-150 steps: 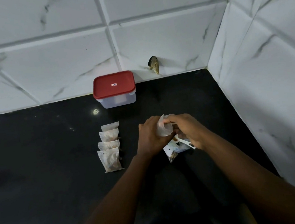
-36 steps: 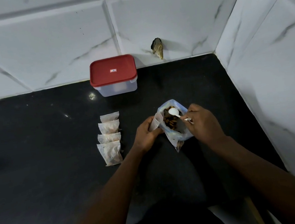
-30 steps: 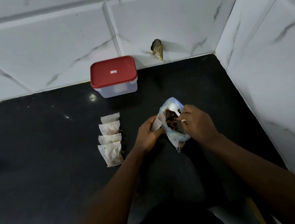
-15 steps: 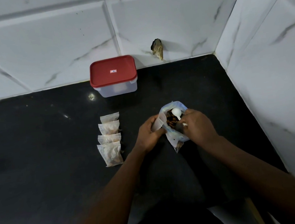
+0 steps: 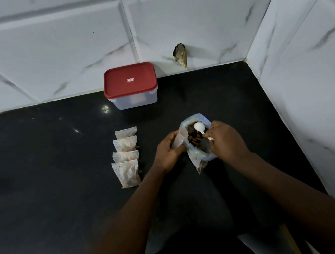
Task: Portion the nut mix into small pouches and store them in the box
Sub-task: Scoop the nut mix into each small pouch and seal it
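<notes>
A clear bag of nut mix (image 5: 199,154) stands open on the black counter (image 5: 43,182). My right hand (image 5: 224,141) pinches the handle of a white plastic spoon (image 5: 199,127), whose bowl sits in the bag's mouth over the nuts. My left hand (image 5: 168,151) grips a small empty pouch (image 5: 178,140) held against the bag's left rim. Several filled pouches (image 5: 126,156) lie in an overlapping column to the left. The clear box with a red lid (image 5: 130,83) stands shut at the back, against the wall.
White marble-patterned tile walls (image 5: 307,81) close the counter at the back and on the right. A small dark chipped spot (image 5: 180,55) marks the back wall near the corner. A pale object (image 5: 265,245) shows below the counter's front edge.
Five seconds ago both hands held the small pouch above the bag. Since then the right hand has put the spoon into the bag; over the last second it shifts slightly inside the mouth.
</notes>
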A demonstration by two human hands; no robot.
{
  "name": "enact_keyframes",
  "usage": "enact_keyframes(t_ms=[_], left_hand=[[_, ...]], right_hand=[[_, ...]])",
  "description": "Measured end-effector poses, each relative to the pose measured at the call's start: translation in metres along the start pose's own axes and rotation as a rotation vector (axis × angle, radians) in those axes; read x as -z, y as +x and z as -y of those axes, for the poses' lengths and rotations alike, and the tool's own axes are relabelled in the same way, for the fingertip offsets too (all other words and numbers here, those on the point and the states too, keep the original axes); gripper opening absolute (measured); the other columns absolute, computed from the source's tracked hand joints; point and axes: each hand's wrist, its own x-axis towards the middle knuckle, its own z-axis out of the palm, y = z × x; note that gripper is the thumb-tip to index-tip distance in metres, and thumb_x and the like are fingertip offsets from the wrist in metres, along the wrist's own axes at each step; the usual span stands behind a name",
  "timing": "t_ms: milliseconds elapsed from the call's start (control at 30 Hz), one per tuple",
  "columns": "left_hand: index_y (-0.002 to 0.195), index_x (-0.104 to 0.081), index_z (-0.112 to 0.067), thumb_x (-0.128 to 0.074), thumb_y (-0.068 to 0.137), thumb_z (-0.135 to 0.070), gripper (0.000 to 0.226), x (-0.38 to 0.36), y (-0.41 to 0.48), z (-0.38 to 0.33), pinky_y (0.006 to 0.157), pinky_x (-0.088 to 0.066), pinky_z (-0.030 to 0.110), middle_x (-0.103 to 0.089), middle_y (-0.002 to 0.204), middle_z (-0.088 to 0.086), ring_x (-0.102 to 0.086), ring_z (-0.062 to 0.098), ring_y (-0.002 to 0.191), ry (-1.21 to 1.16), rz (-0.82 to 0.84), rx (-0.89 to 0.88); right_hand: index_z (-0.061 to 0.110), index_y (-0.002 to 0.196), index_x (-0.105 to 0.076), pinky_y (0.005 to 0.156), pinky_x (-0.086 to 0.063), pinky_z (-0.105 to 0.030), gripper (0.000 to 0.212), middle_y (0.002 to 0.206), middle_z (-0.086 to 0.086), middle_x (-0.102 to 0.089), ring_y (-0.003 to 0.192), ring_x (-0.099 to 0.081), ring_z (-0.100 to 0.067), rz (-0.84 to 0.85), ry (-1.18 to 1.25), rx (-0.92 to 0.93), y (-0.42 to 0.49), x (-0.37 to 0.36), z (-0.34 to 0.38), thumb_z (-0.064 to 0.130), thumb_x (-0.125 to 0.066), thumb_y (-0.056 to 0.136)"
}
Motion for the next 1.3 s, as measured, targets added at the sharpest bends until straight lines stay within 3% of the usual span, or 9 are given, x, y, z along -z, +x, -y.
enact_keyframes(t_ms=[167,300,467,633,767,900,1033,1133,1300], left_hand=[[0.131,-0.064,-0.024,-0.072,0.079,-0.031,0.053,0.000,-0.001,0.000,0.104,-0.054,0.048,-0.069,0.124,-0.004,-0.067,0.013,0.115,0.009,-0.007,-0.004],[0.132,-0.063,-0.025,-0.072,0.083,-0.020,0.050,0.000,-0.002,0.001,0.104,-0.054,0.048,-0.069,0.124,-0.005,-0.066,0.013,0.116,0.008,0.007,-0.020],[0.125,-0.066,-0.026,-0.072,0.073,-0.031,0.053,-0.002,-0.006,-0.004,0.100,-0.056,0.039,-0.071,0.121,-0.003,-0.068,0.014,0.112,-0.027,-0.006,-0.053],[0.124,-0.067,-0.028,-0.072,0.069,-0.039,0.056,-0.001,-0.006,-0.003,0.100,-0.055,0.039,-0.072,0.121,-0.003,-0.068,0.015,0.114,-0.046,-0.025,-0.055],[0.125,-0.064,-0.036,-0.071,0.077,-0.026,0.049,0.001,-0.006,0.000,0.105,-0.054,0.049,-0.069,0.126,-0.002,-0.066,0.017,0.118,-0.052,0.002,-0.032],[0.129,-0.063,-0.030,-0.069,0.079,-0.023,0.051,0.001,-0.007,0.001,0.105,-0.054,0.046,-0.067,0.128,-0.002,-0.065,0.015,0.119,-0.069,0.019,-0.026],[0.133,-0.062,-0.023,-0.068,0.080,-0.018,0.053,0.001,-0.012,0.004,0.098,-0.055,0.038,-0.068,0.125,-0.002,-0.066,0.015,0.116,-0.095,0.023,-0.029],[0.134,-0.061,-0.028,-0.068,0.079,-0.017,0.057,0.001,-0.014,0.008,0.095,-0.058,0.043,-0.066,0.127,0.001,-0.065,0.021,0.116,-0.117,0.045,-0.003],[0.136,-0.058,-0.033,-0.067,0.083,-0.010,0.059,0.004,-0.011,0.007,0.085,-0.054,0.033,-0.065,0.127,0.004,-0.066,0.021,0.108,-0.147,0.100,0.081]], right_hand=[[0.010,0.097,-0.080,0.072,-0.050,-0.030,0.015,0.096,-0.009,-0.068,0.082,-0.065,-0.020,-0.071,0.089,0.093,-0.011,0.010,-0.002,0.004,-0.072,0.086],[0.013,0.104,-0.079,0.072,-0.046,-0.025,0.019,0.096,-0.004,-0.064,0.082,-0.058,-0.012,-0.099,0.110,0.068,-0.005,0.011,-0.004,0.007,-0.072,0.088],[0.008,0.115,-0.068,0.077,-0.051,-0.032,0.021,0.105,-0.006,-0.061,0.091,-0.063,-0.019,-0.045,0.041,-0.016,0.014,-0.006,0.002,0.012,-0.060,0.096],[0.010,0.113,-0.068,0.081,-0.055,-0.039,0.025,0.110,-0.005,-0.061,0.097,-0.061,-0.019,0.062,0.001,0.052,0.010,-0.008,0.000,0.020,-0.068,0.090],[0.013,0.103,-0.076,0.073,-0.053,-0.033,0.015,0.101,-0.002,-0.061,0.091,-0.058,-0.016,-0.050,0.036,0.105,-0.006,0.004,-0.011,0.012,-0.071,0.089],[0.008,0.093,-0.075,0.065,-0.052,-0.033,0.006,0.092,-0.003,-0.061,0.079,-0.058,-0.015,-0.161,0.088,0.091,-0.010,0.010,-0.016,0.008,-0.071,0.089],[0.007,0.099,-0.077,0.069,-0.056,-0.039,0.013,0.096,-0.007,-0.064,0.086,-0.062,-0.022,-0.114,0.007,0.060,-0.003,0.001,-0.015,0.006,-0.072,0.087],[0.008,0.104,-0.077,0.075,-0.056,-0.042,0.018,0.097,-0.008,-0.064,0.088,-0.063,-0.024,-0.064,0.012,-0.011,0.000,-0.003,-0.007,0.006,-0.066,0.090],[0.014,0.105,-0.079,0.077,-0.057,-0.036,0.021,0.099,-0.005,-0.070,0.087,-0.067,-0.018,-0.036,0.129,-0.032,-0.011,-0.002,-0.001,0.009,-0.068,0.089]])
